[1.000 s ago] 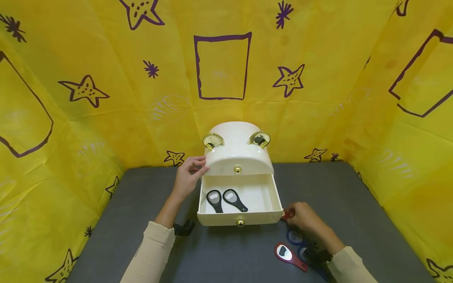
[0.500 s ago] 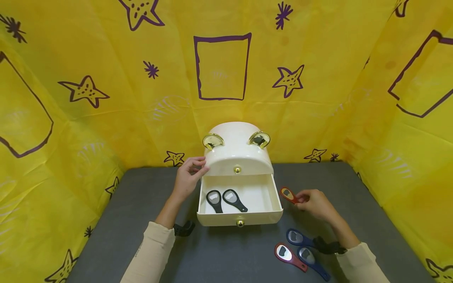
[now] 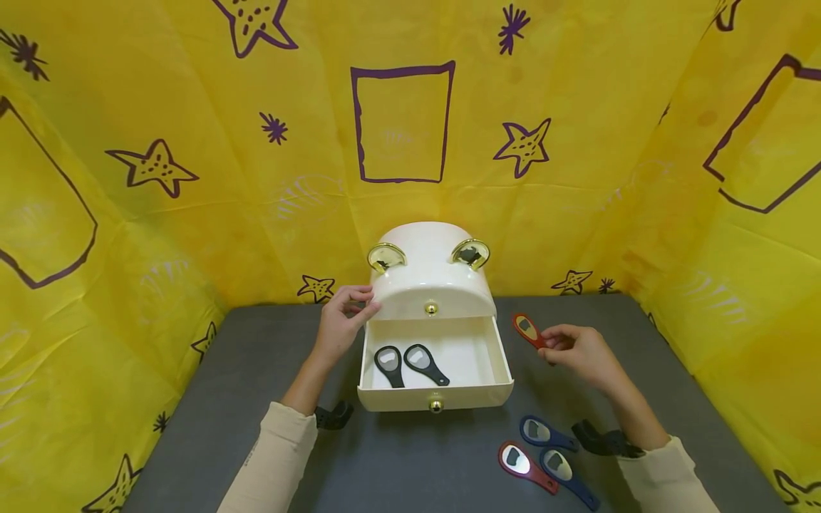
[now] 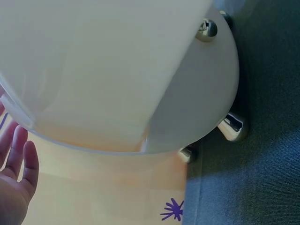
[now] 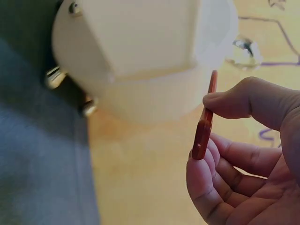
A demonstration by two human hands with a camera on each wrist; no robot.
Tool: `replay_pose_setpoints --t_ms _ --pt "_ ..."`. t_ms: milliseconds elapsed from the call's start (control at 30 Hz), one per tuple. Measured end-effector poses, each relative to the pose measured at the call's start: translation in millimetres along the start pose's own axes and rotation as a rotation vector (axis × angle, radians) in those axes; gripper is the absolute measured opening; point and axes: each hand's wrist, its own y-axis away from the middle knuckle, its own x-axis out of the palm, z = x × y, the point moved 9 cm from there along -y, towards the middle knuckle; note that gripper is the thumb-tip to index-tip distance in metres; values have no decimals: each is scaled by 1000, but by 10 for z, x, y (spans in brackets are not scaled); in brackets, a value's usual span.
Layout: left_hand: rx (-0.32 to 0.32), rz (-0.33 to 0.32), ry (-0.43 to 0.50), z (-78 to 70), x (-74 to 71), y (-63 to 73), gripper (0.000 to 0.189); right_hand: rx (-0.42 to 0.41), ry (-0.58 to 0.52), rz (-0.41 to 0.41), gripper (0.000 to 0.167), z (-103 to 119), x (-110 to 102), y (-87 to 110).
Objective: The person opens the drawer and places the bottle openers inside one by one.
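A white storage box (image 3: 426, 251) with a domed top stands at the back of the table, its lower drawer (image 3: 399, 400) pulled out. Two black bottle openers (image 3: 423, 360) lie inside the drawer toward its left. My left hand (image 3: 336, 324) rests its fingertips on the box's left side, fingers nearly straight. To the right of the drawer, my right hand (image 3: 586, 356) pinches a red bottle opener (image 3: 527, 328) by its handle end, held above the table. In the right wrist view, thumb and fingers grip this red opener (image 5: 202, 136) edge-on.
Near the front right, another red bottle opener (image 3: 539, 476) and two blue bottle openers (image 3: 564, 468) lie on the dark table (image 3: 410, 463). Gold round ears (image 3: 387, 255) jut from the box top. Yellow patterned cloth (image 3: 410, 206) rises behind and at both sides.
My right hand has carried the red bottle opener from beside the drawer's front corner back and up, away from me. My left hand and the drawer stay where they were.
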Motion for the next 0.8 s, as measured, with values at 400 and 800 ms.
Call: replay_pose_setpoints --t_ms 400,800 --pt "-54 21 -36 -292 12 49 18 -102 28 -53 31 533 -133 -11" --pt "-31 24 -17 -350 8 54 19 -290 41 27 27 1066 115 -72"
